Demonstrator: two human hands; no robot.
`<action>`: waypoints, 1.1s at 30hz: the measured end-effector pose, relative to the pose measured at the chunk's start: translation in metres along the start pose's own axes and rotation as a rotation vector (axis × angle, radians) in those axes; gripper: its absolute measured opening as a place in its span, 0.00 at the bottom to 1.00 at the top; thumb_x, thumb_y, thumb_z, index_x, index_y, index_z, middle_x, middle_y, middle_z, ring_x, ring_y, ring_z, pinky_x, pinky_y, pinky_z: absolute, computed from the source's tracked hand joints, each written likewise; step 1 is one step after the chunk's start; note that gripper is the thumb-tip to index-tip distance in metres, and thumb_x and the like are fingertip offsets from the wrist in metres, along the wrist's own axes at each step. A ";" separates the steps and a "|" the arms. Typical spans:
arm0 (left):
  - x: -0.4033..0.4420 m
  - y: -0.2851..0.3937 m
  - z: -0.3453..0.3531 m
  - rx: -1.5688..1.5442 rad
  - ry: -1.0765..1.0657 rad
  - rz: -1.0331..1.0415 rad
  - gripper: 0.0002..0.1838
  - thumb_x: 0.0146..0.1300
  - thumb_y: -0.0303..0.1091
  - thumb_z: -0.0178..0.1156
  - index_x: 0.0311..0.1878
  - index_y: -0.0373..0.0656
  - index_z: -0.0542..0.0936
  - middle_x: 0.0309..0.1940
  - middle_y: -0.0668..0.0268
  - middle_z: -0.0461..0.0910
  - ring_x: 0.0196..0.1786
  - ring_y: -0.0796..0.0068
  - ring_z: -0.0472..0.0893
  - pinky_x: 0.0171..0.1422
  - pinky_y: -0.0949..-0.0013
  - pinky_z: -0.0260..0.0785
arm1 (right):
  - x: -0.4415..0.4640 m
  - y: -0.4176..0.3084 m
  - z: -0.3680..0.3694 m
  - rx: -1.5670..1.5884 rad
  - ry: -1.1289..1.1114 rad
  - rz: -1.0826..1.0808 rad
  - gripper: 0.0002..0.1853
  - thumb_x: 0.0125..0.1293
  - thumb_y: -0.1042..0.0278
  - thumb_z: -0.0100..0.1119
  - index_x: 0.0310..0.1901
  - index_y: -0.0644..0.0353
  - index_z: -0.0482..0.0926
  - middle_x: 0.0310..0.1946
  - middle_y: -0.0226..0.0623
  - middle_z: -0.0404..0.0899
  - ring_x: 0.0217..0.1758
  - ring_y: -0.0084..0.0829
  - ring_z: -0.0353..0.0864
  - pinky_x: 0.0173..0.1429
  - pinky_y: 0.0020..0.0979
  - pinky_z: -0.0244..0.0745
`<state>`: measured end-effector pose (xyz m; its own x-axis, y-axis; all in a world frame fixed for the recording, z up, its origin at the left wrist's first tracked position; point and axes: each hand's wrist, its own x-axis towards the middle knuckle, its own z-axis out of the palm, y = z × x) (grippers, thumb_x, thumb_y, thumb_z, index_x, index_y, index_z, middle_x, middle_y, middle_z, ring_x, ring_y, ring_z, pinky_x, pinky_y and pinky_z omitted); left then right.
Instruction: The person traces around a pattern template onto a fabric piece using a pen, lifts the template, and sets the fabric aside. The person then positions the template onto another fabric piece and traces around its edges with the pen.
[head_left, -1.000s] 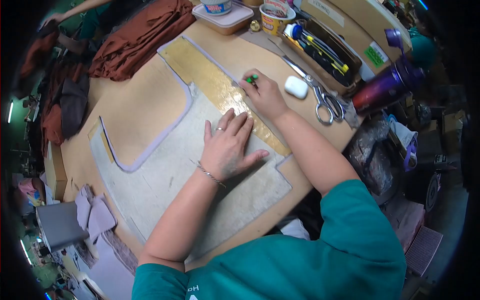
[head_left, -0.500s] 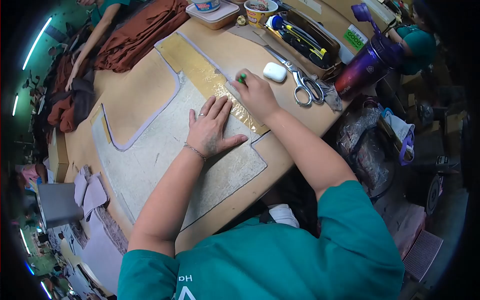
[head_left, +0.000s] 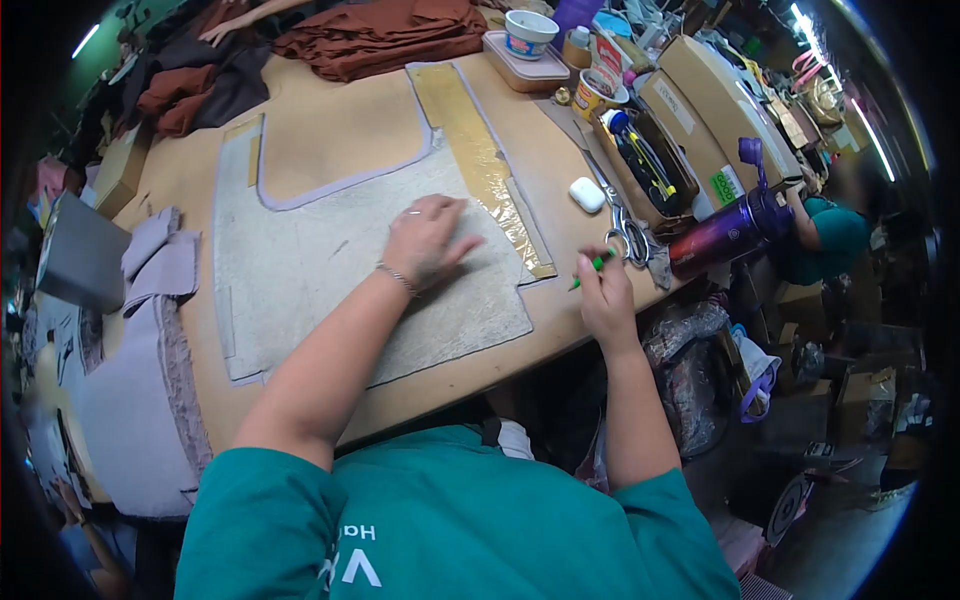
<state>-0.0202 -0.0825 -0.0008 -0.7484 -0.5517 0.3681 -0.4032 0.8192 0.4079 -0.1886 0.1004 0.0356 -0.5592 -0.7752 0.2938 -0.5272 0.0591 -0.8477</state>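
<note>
In the head view, a large, flat, pale grey template (head_left: 310,265) lies on the tan desk (head_left: 340,130), close to the person's body. Its surface is mottled and scuffed, with a short dark mark left of the middle. A deep U-shaped cut-out faces the far side, leaving a narrow arm on the left and a longer one on the right; the near right corner is stepped. Shiny, wrinkled yellow tape (head_left: 470,150) runs down the long right arm, and a small yellow strip edges the left one. A lilac margin (head_left: 335,190) shows along the curve of the cut-out and beside the taped arm.

The left hand (head_left: 425,240), slightly blurred, is over the middle of the template, its thumb apart from the fingers and nothing visible in its grip; how firmly it presses, I cannot tell. The right hand (head_left: 607,300) is off the template, near its stepped corner, with the grip clamped on a slim green pen (head_left: 598,264) between thumb and fingers. The pen slants, its lower end toward the template.

Beyond the right hand lie silver scissors (head_left: 625,230), with a rounded white case (head_left: 587,195) just beside them.
</note>
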 end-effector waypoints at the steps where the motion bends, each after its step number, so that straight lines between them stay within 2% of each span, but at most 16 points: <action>1: -0.013 -0.010 -0.014 0.014 0.148 -0.026 0.23 0.53 0.46 0.57 0.49 0.40 0.72 0.46 0.56 0.72 0.51 0.59 0.70 0.54 0.62 0.64 | 0.014 0.013 0.010 -0.029 -0.018 -0.007 0.07 0.61 0.71 0.46 0.36 0.65 0.70 0.29 0.47 0.74 0.32 0.44 0.75 0.38 0.34 0.70; 3: -0.046 -0.038 -0.054 0.125 0.248 -0.264 0.24 0.54 0.45 0.57 0.48 0.38 0.72 0.46 0.50 0.72 0.51 0.54 0.69 0.55 0.60 0.63 | 0.041 0.044 0.032 -0.180 -0.001 -0.095 0.09 0.60 0.71 0.45 0.36 0.67 0.71 0.31 0.49 0.74 0.33 0.48 0.75 0.41 0.39 0.70; 4: -0.067 -0.065 -0.072 0.283 0.299 -0.320 0.24 0.54 0.45 0.57 0.49 0.36 0.72 0.46 0.48 0.71 0.51 0.52 0.69 0.56 0.59 0.61 | 0.051 0.050 0.041 -0.302 0.035 -0.173 0.10 0.60 0.70 0.46 0.36 0.68 0.72 0.31 0.50 0.75 0.35 0.49 0.75 0.42 0.41 0.69; 7: -0.140 -0.117 -0.120 0.461 0.299 -0.836 0.30 0.54 0.51 0.55 0.50 0.33 0.71 0.45 0.45 0.70 0.51 0.48 0.68 0.57 0.56 0.59 | 0.071 0.046 0.055 -0.483 -0.087 0.071 0.14 0.57 0.64 0.50 0.35 0.69 0.74 0.31 0.51 0.76 0.37 0.50 0.75 0.44 0.41 0.69; 10: -0.183 -0.132 -0.133 0.476 0.258 -0.959 0.34 0.53 0.56 0.53 0.51 0.33 0.70 0.45 0.45 0.69 0.51 0.47 0.68 0.57 0.55 0.59 | 0.074 0.031 0.059 -0.461 -0.150 0.201 0.18 0.55 0.59 0.54 0.35 0.69 0.74 0.31 0.53 0.76 0.38 0.50 0.75 0.45 0.40 0.69; 12: -0.186 -0.134 -0.139 0.424 0.259 -1.028 0.32 0.54 0.56 0.52 0.47 0.32 0.74 0.41 0.45 0.73 0.47 0.50 0.71 0.53 0.59 0.62 | 0.070 0.036 0.059 -0.416 -0.153 0.223 0.20 0.52 0.55 0.56 0.33 0.69 0.74 0.30 0.55 0.76 0.38 0.49 0.76 0.45 0.38 0.69; 15: -0.200 -0.154 -0.144 0.149 0.323 -1.068 0.29 0.54 0.54 0.53 0.43 0.32 0.75 0.36 0.45 0.75 0.42 0.54 0.74 0.49 0.62 0.64 | 0.040 0.029 0.048 -0.345 -0.141 0.260 0.22 0.50 0.53 0.58 0.29 0.70 0.72 0.28 0.54 0.76 0.35 0.47 0.76 0.42 0.37 0.69; 17: -0.205 -0.130 -0.153 -0.044 0.424 -1.077 0.26 0.54 0.51 0.53 0.39 0.32 0.77 0.33 0.47 0.77 0.38 0.59 0.76 0.45 0.64 0.65 | 0.013 0.021 0.039 -0.338 -0.160 0.278 0.22 0.50 0.53 0.59 0.29 0.70 0.72 0.27 0.53 0.75 0.34 0.46 0.76 0.42 0.37 0.69; 21: -0.225 -0.133 -0.152 -0.079 0.512 -1.098 0.21 0.54 0.47 0.55 0.32 0.33 0.76 0.29 0.54 0.77 0.35 0.67 0.75 0.42 0.68 0.65 | -0.025 0.005 0.024 -0.277 -0.173 0.358 0.18 0.52 0.57 0.59 0.28 0.69 0.72 0.27 0.46 0.76 0.32 0.36 0.77 0.39 0.34 0.70; 23: -0.233 -0.141 -0.149 -0.126 0.554 -1.096 0.20 0.55 0.45 0.55 0.30 0.32 0.75 0.28 0.56 0.76 0.34 0.68 0.74 0.42 0.69 0.64 | -0.035 0.016 0.020 -0.014 -0.195 0.410 0.15 0.54 0.61 0.59 0.32 0.67 0.73 0.29 0.39 0.76 0.32 0.30 0.76 0.38 0.30 0.70; 24: -0.238 -0.143 -0.148 -0.131 0.578 -1.049 0.19 0.55 0.45 0.55 0.30 0.32 0.75 0.28 0.58 0.76 0.33 0.69 0.73 0.41 0.69 0.64 | -0.037 0.018 0.018 0.118 -0.207 0.428 0.14 0.55 0.62 0.59 0.33 0.66 0.73 0.30 0.36 0.77 0.32 0.27 0.76 0.38 0.29 0.70; 27: -0.241 -0.140 -0.150 -0.202 0.676 -0.962 0.17 0.57 0.43 0.53 0.31 0.34 0.76 0.28 0.62 0.76 0.32 0.72 0.72 0.41 0.71 0.64 | -0.041 -0.024 0.005 0.797 -0.262 0.522 0.13 0.57 0.67 0.58 0.41 0.65 0.72 0.33 0.31 0.76 0.32 0.22 0.75 0.39 0.24 0.70; 29: -0.233 -0.129 -0.153 -0.329 0.757 -0.978 0.15 0.59 0.40 0.52 0.33 0.35 0.76 0.29 0.64 0.76 0.33 0.74 0.72 0.42 0.72 0.63 | -0.038 -0.027 0.001 0.867 -0.242 0.430 0.15 0.57 0.68 0.58 0.45 0.65 0.71 0.35 0.32 0.76 0.34 0.23 0.75 0.41 0.23 0.70; 32: -0.213 -0.114 -0.173 -0.570 0.794 -0.704 0.15 0.61 0.41 0.50 0.37 0.36 0.76 0.35 0.67 0.76 0.38 0.78 0.72 0.48 0.74 0.62 | -0.037 -0.032 -0.025 0.823 -0.193 0.315 0.18 0.56 0.71 0.57 0.49 0.65 0.69 0.39 0.35 0.75 0.39 0.24 0.76 0.45 0.25 0.70; 33: -0.207 -0.113 -0.183 -0.717 0.725 -0.622 0.18 0.63 0.43 0.48 0.41 0.36 0.75 0.38 0.66 0.76 0.42 0.78 0.71 0.51 0.74 0.60 | -0.037 -0.032 -0.039 0.808 -0.172 0.284 0.19 0.56 0.71 0.57 0.49 0.65 0.69 0.39 0.35 0.75 0.39 0.25 0.76 0.46 0.26 0.70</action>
<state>0.2764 -0.0898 0.0295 0.0354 -0.9715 0.2342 -0.0329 0.2331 0.9719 -0.1754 0.1514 0.0693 -0.4621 -0.8868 0.0084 0.2685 -0.1489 -0.9517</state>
